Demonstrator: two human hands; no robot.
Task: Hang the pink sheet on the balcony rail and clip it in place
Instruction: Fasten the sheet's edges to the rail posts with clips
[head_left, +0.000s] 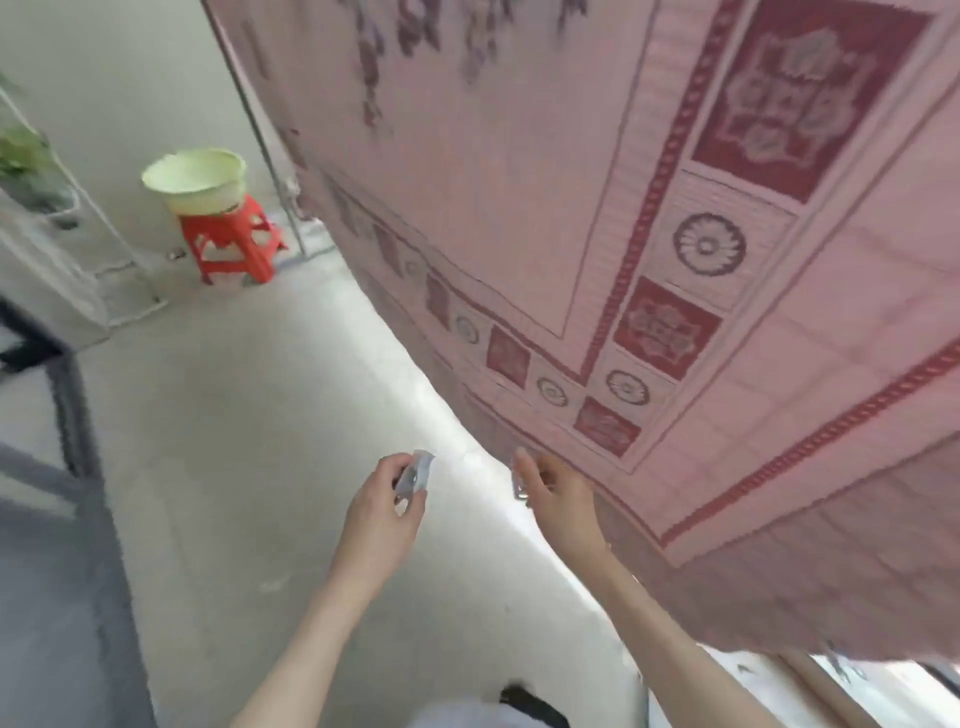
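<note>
**Sheet up, clips in hand**

Pink sheet (597, 208) already hangs, filling the upper right of the view; its patterned lower hem runs diagonally down toward the hands. The rail it hangs from is not in view.

Left hand (384, 512), left of the hem and clear of the cloth, has fingers curled round a pale clip (415, 475). Right hand (558, 496) sits right at the hem, fingers bent round a second clip (519, 486), small and blurred; whether it touches the fabric I cannot tell.

Handling, as judged: thin woven cloth, soft and light, drapes freely, likely to slide or lift in wind. Best taken at the top fold over the rail, where doubled layers give a clip something to bite; the loose hem offers no anchor.

Far left of the sheet, by the wall: green basin (195, 179) on a red stool (234, 239). Plant rack (62, 208) further left again.
</note>
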